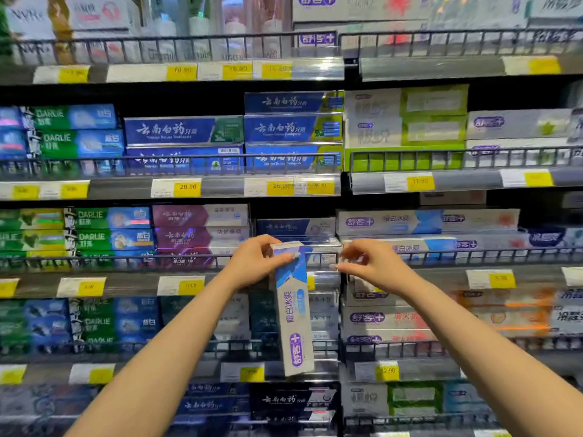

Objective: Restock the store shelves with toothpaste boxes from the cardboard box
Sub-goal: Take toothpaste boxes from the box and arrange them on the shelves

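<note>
My left hand (257, 261) grips the top end of a long white, blue and purple toothpaste box (293, 310), which hangs nearly upright in front of the shelves. My right hand (367, 263) hovers just to the right of the box, fingers loosely curled, holding nothing, at the wire rail of the third shelf (441, 257). Behind that rail lie matching white and blue boxes (391, 223). The cardboard box is out of view.
Several shelf levels (176, 187) with wire front rails and yellow price tags fill the view. Blue boxes (183, 130), green Darlie boxes (79, 130) and purple boxes (198, 228) are stacked on them. A dark gap (284, 209) sits above the low stack behind my left hand.
</note>
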